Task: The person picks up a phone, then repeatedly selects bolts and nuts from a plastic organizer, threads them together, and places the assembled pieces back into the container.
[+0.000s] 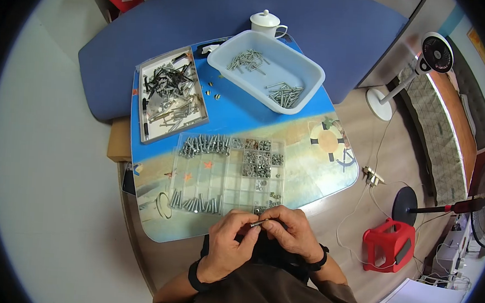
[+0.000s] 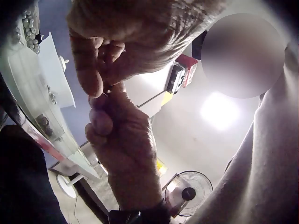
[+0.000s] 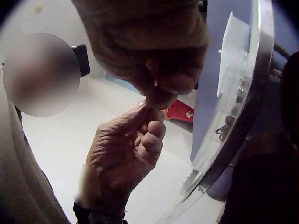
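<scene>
In the head view my left hand (image 1: 229,240) and right hand (image 1: 292,232) meet just beyond the near side of a clear plastic compartment box (image 1: 231,194). Thumb and fingers of the left hand pinch a small metal bolt (image 1: 256,223). At its other end the right hand's thumb and fingertips grip it too; fingers hide most of it in both wrist views. Rows of silver bolts (image 1: 205,143) lie in the box's left part, and nuts and washers (image 1: 258,159) fill several small cells on the right.
Behind the box stand a white tray (image 1: 203,111) of mixed black and silver screws and a pale plastic basin (image 1: 313,78) with two heaps of screws. A lidded white mug (image 1: 265,23) stands behind the basin. Floor items include a red stool (image 1: 388,245) and a fan (image 1: 437,52).
</scene>
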A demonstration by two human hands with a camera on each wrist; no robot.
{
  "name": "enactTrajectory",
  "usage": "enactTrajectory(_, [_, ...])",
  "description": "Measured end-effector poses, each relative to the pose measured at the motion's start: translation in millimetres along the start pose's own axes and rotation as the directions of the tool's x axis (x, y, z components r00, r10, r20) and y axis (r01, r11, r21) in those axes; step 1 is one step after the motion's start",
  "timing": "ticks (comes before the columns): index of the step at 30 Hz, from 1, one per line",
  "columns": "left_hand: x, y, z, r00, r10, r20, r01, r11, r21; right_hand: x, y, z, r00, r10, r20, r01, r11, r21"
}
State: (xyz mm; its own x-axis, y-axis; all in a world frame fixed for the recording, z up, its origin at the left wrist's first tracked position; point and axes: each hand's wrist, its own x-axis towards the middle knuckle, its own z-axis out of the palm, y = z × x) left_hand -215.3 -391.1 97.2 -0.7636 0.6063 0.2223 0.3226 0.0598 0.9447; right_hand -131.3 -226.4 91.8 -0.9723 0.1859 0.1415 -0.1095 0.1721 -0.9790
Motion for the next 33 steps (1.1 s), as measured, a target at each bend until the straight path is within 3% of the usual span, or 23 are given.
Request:
enactTrajectory(3, [-1,-1,-2,0.999,0.038,0.0,-0.038,0.999,0.033,0,1,1,1.0,0.003,-0.007,-0.003,1.0,-0.03])
enactTrajectory(6, [-2,1,-4,0.996,-0.078,0.045,0.074,0.993,0.087,3,-1,1,0.999,-0.048,-0.01,0.047,0.995,-0.086])
enactTrajectory(8, [-1,-3,-6,0.969,-0.203,0.142,0.202,0.979,0.025,5,-1,1,0.998,-0.067,-0.003,0.066,0.993,-0.097])
enactTrajectory(9, [-1,-6,-9,0.969,-0.202,0.141,0.2,0.979,0.027,5,0,0,0.994,-0.105,0.016,0.106,0.99,-0.094])
enactTrajectory(11, [-2,-12,-13,0.838,-0.462,0.29,0.518,0.841,-0.157,5,0,0,0.989,-0.144,0.035,0.146,0.985,-0.091])
enactTrajectory(12, [-2,-10,-12,0.839,-0.461,0.29,0.517,0.842,-0.157,5,0,0,0.992,-0.121,0.02,0.123,0.989,-0.088])
enactTrajectory(14, [0,-5,-7,0.961,-0.25,0.122,0.261,0.961,-0.091,5,0,-1,0.995,-0.105,0.003,0.104,0.991,-0.086])
enactTrajectory(15, [2,1,-3,0.961,-0.247,0.122,0.259,0.962,-0.09,5,3,-2,0.993,-0.115,-0.019,0.112,0.988,-0.106])
enactTrajectory(17, [4,11,7,0.978,-0.199,-0.058,0.187,0.967,-0.172,4,4,-2,0.991,-0.126,-0.04,0.12,0.985,-0.126])
enactTrajectory(18, [4,8,5,0.978,-0.198,-0.062,0.185,0.968,-0.17,4,3,-3,0.995,-0.091,-0.036,0.087,0.99,-0.109])
enactTrajectory(20, [3,0,-1,1.0,0.01,0.007,-0.01,0.999,0.048,5,4,-2,0.998,-0.058,-0.032,0.055,0.995,-0.088])
enactTrajectory(24, [4,-1,-3,0.998,-0.059,0.024,0.058,0.997,0.055,8,4,-4,0.998,-0.059,0.003,0.059,0.996,-0.073])
enactTrajectory(26, [8,1,-6,0.976,-0.181,0.122,0.172,0.982,0.079,12,5,-6,0.999,-0.036,0.019,0.037,0.996,-0.077])
enactTrajectory(27, [10,2,-7,0.976,-0.18,0.122,0.171,0.982,0.082,15,6,-8,0.993,-0.109,0.036,0.112,0.986,-0.12])
enactTrajectory(29, [14,5,-8,0.887,-0.401,0.228,0.433,0.895,-0.109,18,7,-11,0.982,-0.181,0.055,0.188,0.969,-0.159])
enactTrajectory(30, [19,7,-11,0.887,-0.401,0.228,0.432,0.896,-0.106,20,8,-12,0.975,-0.206,0.083,0.217,0.963,-0.161])
enactTrajectory(32, [29,12,-16,0.644,-0.605,0.468,0.763,0.548,-0.343,24,7,-17,0.967,-0.231,0.109,0.247,0.955,-0.162])
enactTrajectory(33, [33,9,-21,0.644,-0.606,0.467,0.763,0.548,-0.342,27,4,-20,0.956,-0.259,0.14,0.283,0.939,-0.197])
